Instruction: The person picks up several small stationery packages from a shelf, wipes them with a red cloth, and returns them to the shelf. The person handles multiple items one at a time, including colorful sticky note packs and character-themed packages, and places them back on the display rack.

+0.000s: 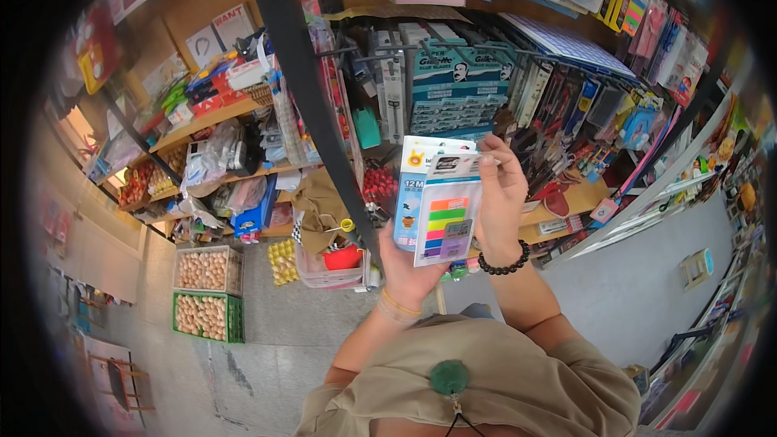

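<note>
My left hand (407, 267) grips the lower end of several flat retail packs from below. In front is a pack of coloured index tabs (449, 215), with strips from orange to purple behind clear plastic. A light blue blister card (408, 200) with cartoon prints lies behind it and shows at its left edge. My right hand (501, 200), a black bead bracelet at its wrist, holds the tab pack's upper right edge with thumb and fingers. The packs are tilted slightly, in front of a rack where teal razor blade cards (461, 85) hang on metal hooks.
A dark metal post (315, 91) rises left of the packs. Shelves (212, 121) of mixed goods stand beyond it. On the floor are stacked crates of eggs (209, 294), a yellow egg tray (283, 262) and a plastic bin (328, 273). More packaged goods hang at the right.
</note>
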{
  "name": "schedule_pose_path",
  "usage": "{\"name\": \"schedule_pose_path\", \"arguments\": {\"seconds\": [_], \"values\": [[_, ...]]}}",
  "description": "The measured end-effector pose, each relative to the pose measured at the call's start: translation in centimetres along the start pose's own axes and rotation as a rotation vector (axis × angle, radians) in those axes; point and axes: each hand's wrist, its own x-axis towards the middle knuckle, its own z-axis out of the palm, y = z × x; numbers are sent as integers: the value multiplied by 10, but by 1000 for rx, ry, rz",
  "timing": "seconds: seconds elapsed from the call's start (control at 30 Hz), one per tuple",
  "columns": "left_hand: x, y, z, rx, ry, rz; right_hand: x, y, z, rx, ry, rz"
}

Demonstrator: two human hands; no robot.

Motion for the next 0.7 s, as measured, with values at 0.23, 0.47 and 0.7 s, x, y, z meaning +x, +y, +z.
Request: {"name": "schedule_pose_path", "arguments": {"seconds": [0.23, 0.47, 0.7], "values": [[-3, -2, -11, 32, 6, 43, 1, -1, 13, 134, 73, 160], [-10, -4, -6, 125, -55, -46, -3, 13, 11, -104, 29, 26], [-13, 1, -22, -36, -174, -115, -7, -1, 14, -285, -112, -159]]}}
